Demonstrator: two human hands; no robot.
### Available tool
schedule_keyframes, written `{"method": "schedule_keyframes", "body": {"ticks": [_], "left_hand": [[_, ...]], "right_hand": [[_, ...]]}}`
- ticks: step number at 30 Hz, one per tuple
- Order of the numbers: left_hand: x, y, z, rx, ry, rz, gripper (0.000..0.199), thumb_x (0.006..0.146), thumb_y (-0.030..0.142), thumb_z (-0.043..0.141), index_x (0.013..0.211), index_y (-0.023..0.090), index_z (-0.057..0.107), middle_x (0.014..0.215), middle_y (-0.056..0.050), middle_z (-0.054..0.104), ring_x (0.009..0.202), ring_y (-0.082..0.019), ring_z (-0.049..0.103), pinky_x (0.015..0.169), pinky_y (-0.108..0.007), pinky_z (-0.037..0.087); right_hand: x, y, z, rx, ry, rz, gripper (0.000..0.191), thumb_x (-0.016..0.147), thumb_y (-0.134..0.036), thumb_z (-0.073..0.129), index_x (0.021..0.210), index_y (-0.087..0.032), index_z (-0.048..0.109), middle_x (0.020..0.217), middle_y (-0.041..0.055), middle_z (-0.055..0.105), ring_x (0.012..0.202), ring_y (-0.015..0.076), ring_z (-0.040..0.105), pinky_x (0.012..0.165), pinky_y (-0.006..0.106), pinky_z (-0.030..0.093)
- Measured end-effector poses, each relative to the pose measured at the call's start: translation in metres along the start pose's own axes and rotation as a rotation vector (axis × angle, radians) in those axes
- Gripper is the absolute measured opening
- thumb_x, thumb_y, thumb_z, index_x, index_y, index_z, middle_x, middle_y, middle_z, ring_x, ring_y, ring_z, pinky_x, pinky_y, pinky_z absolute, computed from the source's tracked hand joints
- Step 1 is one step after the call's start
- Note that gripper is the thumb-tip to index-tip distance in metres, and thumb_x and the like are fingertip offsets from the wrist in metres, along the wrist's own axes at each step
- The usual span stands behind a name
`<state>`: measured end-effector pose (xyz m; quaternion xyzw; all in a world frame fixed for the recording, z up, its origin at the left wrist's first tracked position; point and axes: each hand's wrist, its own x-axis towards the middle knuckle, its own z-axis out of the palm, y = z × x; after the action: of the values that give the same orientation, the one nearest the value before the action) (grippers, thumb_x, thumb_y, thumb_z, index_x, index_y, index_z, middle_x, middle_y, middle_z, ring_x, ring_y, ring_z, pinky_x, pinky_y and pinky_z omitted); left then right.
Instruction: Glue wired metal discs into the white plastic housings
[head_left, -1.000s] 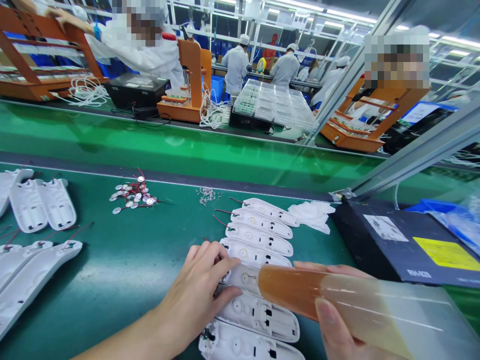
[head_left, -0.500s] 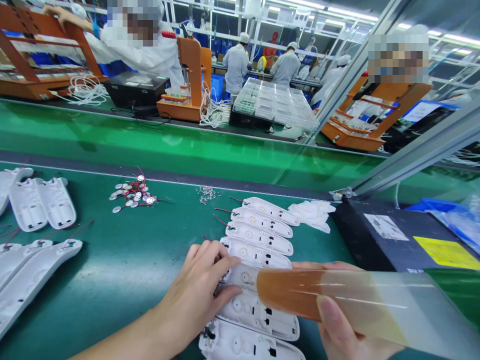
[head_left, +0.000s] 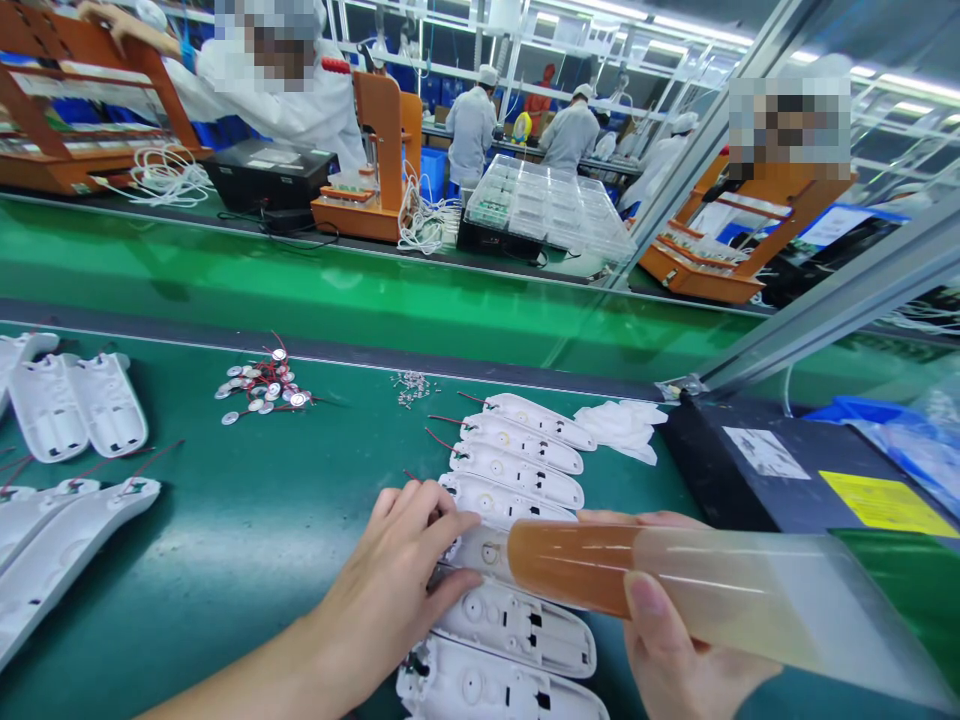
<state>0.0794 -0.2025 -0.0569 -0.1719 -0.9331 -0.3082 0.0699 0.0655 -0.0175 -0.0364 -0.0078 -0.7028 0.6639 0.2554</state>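
My left hand (head_left: 409,560) pinches the left end of a white plastic shell (head_left: 471,552) between thumb and fingers, in the middle of a row. My right hand (head_left: 675,630) is closed around a translucent tube (head_left: 720,580) with a brown front end and a green back end. The brown end is over the held shell and hides its right part. Nearer me lie two similar white shells (head_left: 517,625), and several more (head_left: 514,472) line up beyond, some with red wires at their left ends. Whether the tube's end touches the shell, I cannot tell.
Round discs with red wires (head_left: 266,385) lie in a pile; tiny parts (head_left: 412,388) are scattered beside it. More white shells (head_left: 79,405) are at left. White gloves or cloth (head_left: 622,428) and a dark box (head_left: 739,455) stand right. Co-workers are behind the green barrier (head_left: 337,300).
My right hand and the tube have shifted slightly left and up over the shell. My left hand keeps its place, while the whole view has moved a little.
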Motion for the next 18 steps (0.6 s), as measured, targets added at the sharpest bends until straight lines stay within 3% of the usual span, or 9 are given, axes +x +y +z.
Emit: {"method": "schedule_keyframes", "body": {"ticks": [4,9,13,18], "left_hand": [[-0.0005,0.0,0.0001,-0.003,-0.002,-0.005,0.04,0.075,0.009,0.064,0.11,0.026,0.053,0.096,-0.001,0.05,0.084,-0.018,0.043,0.073,-0.031,0.037],[-0.0009,0.0001,0.0001,0.007,-0.008,-0.021,0.038,0.075,0.011,0.065,0.109,0.026,0.054,0.097,-0.002,0.05,0.085,-0.018,0.043,0.073,-0.031,0.038],[-0.0004,0.0001,-0.0003,0.009,-0.011,-0.027,0.038,0.075,0.011,0.065,0.108,0.026,0.055,0.096,-0.001,0.05,0.084,-0.017,0.043,0.073,-0.03,0.039],[-0.0014,0.0,-0.0011,-0.002,-0.017,-0.021,0.039,0.076,0.011,0.065,0.11,0.026,0.053,0.097,-0.002,0.049,0.084,-0.018,0.042,0.074,-0.031,0.039]], "right_hand": [[-0.0007,0.0001,-0.0008,0.027,0.084,0.091,0.04,0.066,-0.045,0.072,0.09,-0.02,0.053,0.081,0.0046,0.063,0.071,0.0208,0.061,0.071,0.037,0.048],[0.0029,0.0038,-0.0078,0.04,0.021,0.031,0.034,0.068,-0.039,0.071,0.091,-0.02,0.054,0.078,0.0036,0.062,0.071,0.023,0.062,0.068,0.04,0.05],[0.0048,-0.0017,-0.0038,0.042,0.179,0.105,0.04,0.061,-0.044,0.075,0.086,-0.019,0.054,0.075,0.0024,0.059,0.067,0.0226,0.06,0.067,0.04,0.048],[0.0053,0.0001,-0.0072,0.01,0.102,0.034,0.037,0.063,-0.04,0.074,0.085,-0.018,0.055,0.07,0.0043,0.062,0.063,0.024,0.061,0.061,0.041,0.051]]}}
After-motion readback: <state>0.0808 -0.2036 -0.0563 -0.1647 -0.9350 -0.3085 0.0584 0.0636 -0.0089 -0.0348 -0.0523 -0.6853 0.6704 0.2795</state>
